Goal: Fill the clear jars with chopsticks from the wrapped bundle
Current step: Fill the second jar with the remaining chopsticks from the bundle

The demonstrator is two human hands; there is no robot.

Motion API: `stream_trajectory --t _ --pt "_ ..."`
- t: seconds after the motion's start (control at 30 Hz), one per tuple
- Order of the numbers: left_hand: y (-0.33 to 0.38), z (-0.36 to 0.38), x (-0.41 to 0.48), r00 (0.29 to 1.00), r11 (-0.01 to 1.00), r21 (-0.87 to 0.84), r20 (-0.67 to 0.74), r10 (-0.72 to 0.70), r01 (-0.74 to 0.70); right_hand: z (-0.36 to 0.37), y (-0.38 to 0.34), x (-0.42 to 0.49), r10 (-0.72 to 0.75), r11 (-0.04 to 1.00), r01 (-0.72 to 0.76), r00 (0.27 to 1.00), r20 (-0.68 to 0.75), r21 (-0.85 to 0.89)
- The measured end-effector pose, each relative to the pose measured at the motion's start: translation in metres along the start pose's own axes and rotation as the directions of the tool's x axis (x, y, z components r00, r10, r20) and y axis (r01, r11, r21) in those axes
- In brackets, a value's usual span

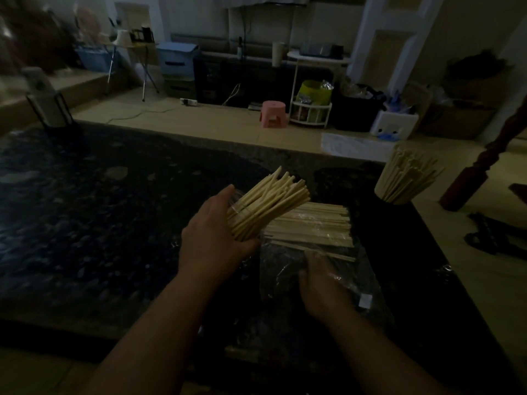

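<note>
Left hand [216, 238] is curled round a clear jar [234, 201] and holds it off the surface [99, 223], tipped so the mouth faces up and away to the right. The jar is already crammed with chopsticks [271, 201], tips fanned out. It looks full, or close to it.

Right hand [322, 283] lies low on the crinkled plastic wrap [282, 266], fingers stretched forward and fairly flat. Glare from the plastic covers the fingertips, so I can't tell if it pinches anything.

Key relation: the wrapped bundle [310, 226] lies flat just ahead of the right hand's fingertips, its long axis crosswise to those fingers, left to right. The right hand is the nearer one. The left hand's jar hangs above the bundle's left end, mouth leaning towards the bundle.

My guess is the next grab is a sideways pinch across the sticks, then a turn to line them up with the tilted mouth.

A second jar [399, 183], packed with sticks, stands well off to the right, beyond the right hand.
</note>
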State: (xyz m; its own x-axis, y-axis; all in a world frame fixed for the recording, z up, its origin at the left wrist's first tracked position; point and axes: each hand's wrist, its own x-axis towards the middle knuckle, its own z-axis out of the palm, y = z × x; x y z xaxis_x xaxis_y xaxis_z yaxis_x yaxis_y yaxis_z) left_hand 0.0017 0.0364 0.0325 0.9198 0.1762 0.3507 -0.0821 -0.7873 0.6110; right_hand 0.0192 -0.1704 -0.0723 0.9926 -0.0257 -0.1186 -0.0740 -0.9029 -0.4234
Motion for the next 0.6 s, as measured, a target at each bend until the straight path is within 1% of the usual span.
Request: stream_trajectory --t 0.13,0.27,0.4,0.6 --pt "-0.001 0.000 0.002 1.000 1.000 -0.003 0.003 -0.006 0.006 -0.003 -0.008 0.030 0.014 0.996 -0.010 0.999 0.041 -0.094" --pt "-0.001 0.001 0.003 1.000 1.000 -0.027 0.013 -0.001 0.001 -0.016 -0.016 0.045 0.005 0.982 -0.001 1.000 0.023 -0.188" --pt "-0.003 0.002 0.004 1.000 1.000 -0.021 0.027 0.003 -0.003 -0.019 -0.020 0.059 -0.061 0.931 0.064 0.998 0.020 -0.360" --pt "-0.006 0.003 0.005 0.999 1.000 -0.014 0.037 -0.004 0.004 -0.026 -0.018 0.068 -0.094 0.925 0.105 0.994 0.048 -0.366"
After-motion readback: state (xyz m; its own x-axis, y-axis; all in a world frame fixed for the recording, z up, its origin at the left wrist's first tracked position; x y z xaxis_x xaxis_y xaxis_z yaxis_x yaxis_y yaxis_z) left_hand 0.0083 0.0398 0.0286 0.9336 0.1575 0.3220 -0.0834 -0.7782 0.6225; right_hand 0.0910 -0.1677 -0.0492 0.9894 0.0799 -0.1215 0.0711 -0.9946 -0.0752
